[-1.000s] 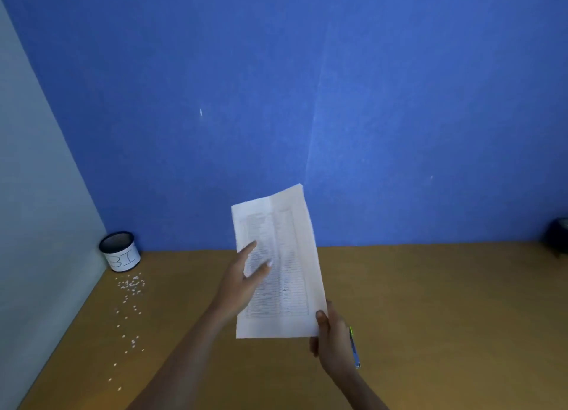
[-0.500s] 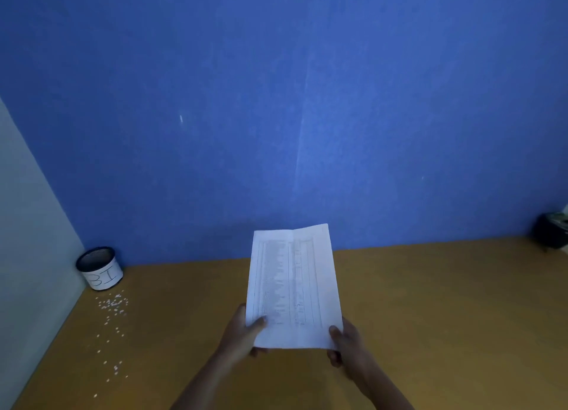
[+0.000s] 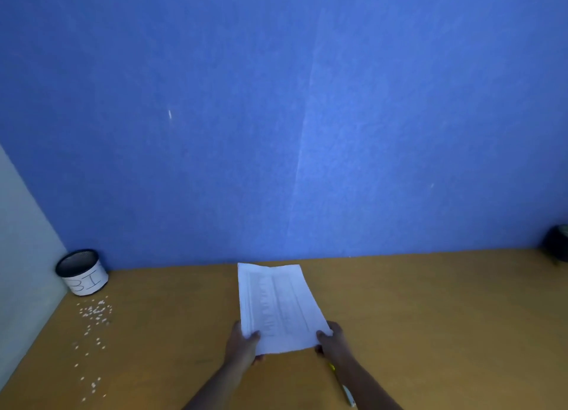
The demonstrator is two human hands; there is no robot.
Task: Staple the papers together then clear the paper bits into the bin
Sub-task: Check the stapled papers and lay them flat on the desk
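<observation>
I hold a sheaf of white printed papers (image 3: pixel 278 308) low over the brown table (image 3: pixel 430 317), its far edge pointing at the blue wall. My left hand (image 3: pixel 242 345) pinches the near left corner, thumb on top. My right hand (image 3: pixel 333 343) pinches the near right corner the same way. A small black bin with a white label (image 3: pixel 82 271) stands in the far left corner. White paper bits (image 3: pixel 92 323) lie scattered on the table in a trail in front of the bin. No stapler is in sight.
A pen (image 3: pixel 345 389) lies on the table under my right forearm. A dark object (image 3: pixel 558 243) sits at the far right edge by the wall. A grey side wall (image 3: pixel 21 271) bounds the table on the left.
The papers have come down from upright in the air to nearly flat just over the table. My left hand slid from the sheet's face to its near left corner.
</observation>
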